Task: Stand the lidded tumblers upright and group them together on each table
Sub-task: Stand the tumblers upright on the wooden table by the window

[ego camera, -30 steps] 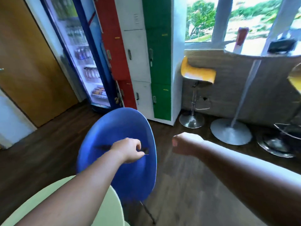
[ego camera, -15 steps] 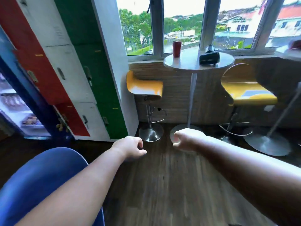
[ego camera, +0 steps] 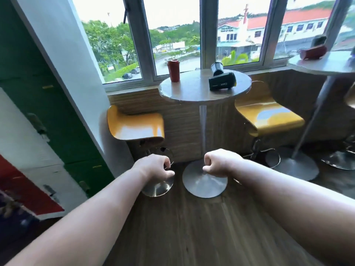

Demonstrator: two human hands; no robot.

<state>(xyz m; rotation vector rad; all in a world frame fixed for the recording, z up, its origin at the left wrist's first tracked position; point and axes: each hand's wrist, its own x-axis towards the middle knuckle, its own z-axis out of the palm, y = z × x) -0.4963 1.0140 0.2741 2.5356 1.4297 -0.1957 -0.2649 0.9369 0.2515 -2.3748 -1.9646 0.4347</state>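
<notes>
The right-hand surface (ego camera: 326,67) is cut off by the frame edge; the red tumbler (ego camera: 313,51) lying on it is blurred.

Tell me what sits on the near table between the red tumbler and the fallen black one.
Nothing: in the head view, the tabletop between the upright red tumbler and the black tumbler on its side is bare.

Glossy yellow stools (ego camera: 137,127) gleam, brushed-metal bases (ego camera: 204,182) shine dully, the floor (ego camera: 192,237) shows matt wood grain.
</notes>
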